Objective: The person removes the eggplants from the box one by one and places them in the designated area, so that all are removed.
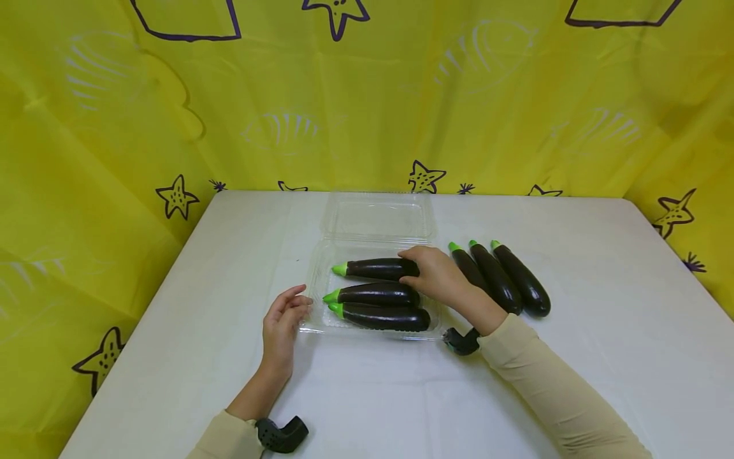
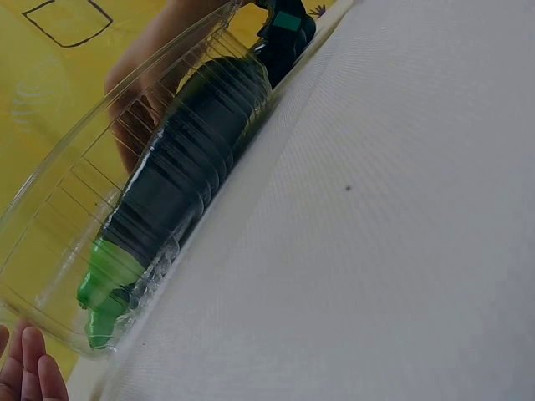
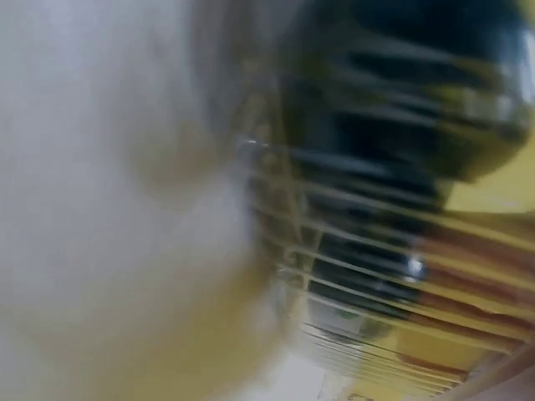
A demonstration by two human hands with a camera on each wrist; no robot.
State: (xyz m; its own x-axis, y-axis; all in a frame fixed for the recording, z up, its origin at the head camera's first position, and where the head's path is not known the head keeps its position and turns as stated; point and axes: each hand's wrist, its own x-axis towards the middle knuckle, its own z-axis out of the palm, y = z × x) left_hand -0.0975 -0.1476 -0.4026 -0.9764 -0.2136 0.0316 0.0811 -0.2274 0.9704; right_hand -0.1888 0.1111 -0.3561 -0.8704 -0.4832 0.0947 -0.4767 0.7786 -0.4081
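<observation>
A clear plastic clamshell container (image 1: 305, 329) lies open on the table, its lid (image 1: 380, 220) folded back at the far side. Three dark eggplants with bright green stems lie crosswise in it, stems to the left. My right hand (image 1: 438, 274) grips the blunt end of the farthest eggplant (image 1: 375, 269). The middle eggplant (image 1: 375, 294) and the nearest eggplant (image 1: 384, 317) lie side by side. At the container's left edge is my left hand (image 1: 281, 328), fingers loosely bent, fingertips right at the rim. Through the clear wall, the left wrist view shows an eggplant (image 2: 184, 159).
Three more eggplants (image 1: 522, 280) lie together on the white table (image 1: 367, 408), right of the container, partly behind my right wrist. A yellow curtain (image 1: 367, 95) with sea-creature drawings hangs behind the table and along its sides.
</observation>
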